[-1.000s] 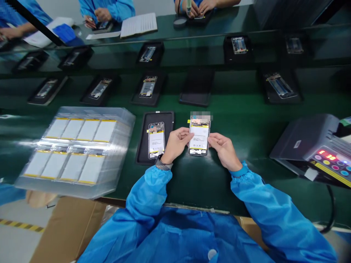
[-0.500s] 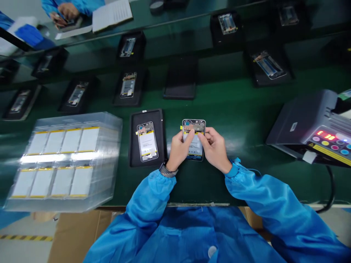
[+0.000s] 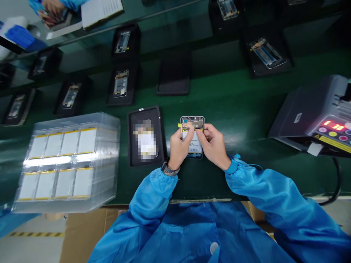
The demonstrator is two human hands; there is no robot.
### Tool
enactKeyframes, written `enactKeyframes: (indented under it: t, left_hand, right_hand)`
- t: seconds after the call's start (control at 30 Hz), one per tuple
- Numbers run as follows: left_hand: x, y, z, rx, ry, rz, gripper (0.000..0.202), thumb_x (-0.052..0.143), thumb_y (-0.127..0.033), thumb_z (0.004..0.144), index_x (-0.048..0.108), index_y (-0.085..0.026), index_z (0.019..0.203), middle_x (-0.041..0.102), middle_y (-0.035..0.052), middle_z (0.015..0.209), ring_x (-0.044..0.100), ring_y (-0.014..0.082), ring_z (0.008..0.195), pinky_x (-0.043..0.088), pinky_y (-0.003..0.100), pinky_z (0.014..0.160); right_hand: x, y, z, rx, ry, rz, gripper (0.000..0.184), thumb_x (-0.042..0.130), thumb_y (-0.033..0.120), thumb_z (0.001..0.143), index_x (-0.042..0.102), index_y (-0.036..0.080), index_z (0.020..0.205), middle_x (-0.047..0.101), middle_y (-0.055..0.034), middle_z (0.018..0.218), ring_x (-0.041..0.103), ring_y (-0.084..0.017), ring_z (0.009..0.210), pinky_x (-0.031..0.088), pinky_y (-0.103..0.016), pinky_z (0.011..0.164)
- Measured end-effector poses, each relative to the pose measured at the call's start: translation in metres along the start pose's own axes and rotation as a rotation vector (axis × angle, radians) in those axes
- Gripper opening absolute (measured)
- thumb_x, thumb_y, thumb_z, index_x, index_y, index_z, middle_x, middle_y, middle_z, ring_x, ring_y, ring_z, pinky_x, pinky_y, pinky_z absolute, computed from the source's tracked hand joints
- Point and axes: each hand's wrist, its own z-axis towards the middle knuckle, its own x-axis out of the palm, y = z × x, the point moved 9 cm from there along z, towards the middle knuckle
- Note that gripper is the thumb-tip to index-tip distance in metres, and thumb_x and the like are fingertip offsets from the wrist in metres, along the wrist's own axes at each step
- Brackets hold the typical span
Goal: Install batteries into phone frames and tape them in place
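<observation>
An opened phone with its circuit board and white battery exposed is held upright in front of me, low over the green bench. My left hand grips its left edge, the thumb lying over the top of the battery. From the other side my right hand holds the right edge, its thumb pressing near the same yellow strip at the battery's top. Both thumb tips almost meet. Left of my hands, a black tray bears another opened phone, blurred in this view.
A clear plastic stack of battery trays stands at the left. On the right is a grey machine with a red display and a cable. Black trays with phones line the conveyor beyond, and one bare black tray lies ahead. A co-worker's hands are at upper left.
The view has shifted slightly. Both thumbs remain on the phone near the battery's upper end, with the right thumb moved a little inward.
</observation>
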Motion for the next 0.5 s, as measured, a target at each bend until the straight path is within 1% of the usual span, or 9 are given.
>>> enactKeyframes:
  t: [0.2, 0.33, 0.5]
  left_hand:
    - [-0.0020, -0.0016, 0.0000, -0.004, 0.006, 0.032, 0.036, 0.071, -0.051, 0.085, 0.069, -0.015, 0.082, 0.065, 0.0017, 0.073, 0.055, 0.0141, 0.065, 0.044, 0.025, 0.059]
    - [-0.0017, -0.0048, -0.0022, 0.029, 0.008, 0.055, 0.034, 0.070, -0.049, 0.087, 0.069, -0.015, 0.084, 0.066, 0.0026, 0.075, 0.056, 0.0148, 0.066, 0.044, 0.025, 0.060]
    - [0.0004, -0.0071, -0.0054, 0.043, 0.017, 0.055, 0.033, 0.068, -0.048, 0.089, 0.070, -0.015, 0.086, 0.069, 0.0043, 0.078, 0.059, 0.0163, 0.069, 0.046, 0.025, 0.061]
  right_hand:
    - [0.0005, -0.0005, -0.0020, -0.015, 0.005, -0.007, 0.035, 0.063, 0.053, 0.096, 0.061, 0.021, 0.111, 0.070, -0.0013, 0.080, 0.064, -0.016, 0.065, 0.050, -0.027, 0.058]
    - [-0.0018, -0.0028, -0.0013, -0.005, -0.014, -0.010, 0.034, 0.065, 0.053, 0.094, 0.061, 0.021, 0.106, 0.070, -0.0014, 0.079, 0.066, -0.017, 0.068, 0.050, -0.027, 0.058]
    - [-0.0024, -0.0017, 0.0006, -0.011, -0.012, -0.049, 0.034, 0.065, 0.055, 0.094, 0.060, 0.022, 0.101, 0.070, -0.0022, 0.080, 0.065, -0.017, 0.064, 0.051, -0.028, 0.057]
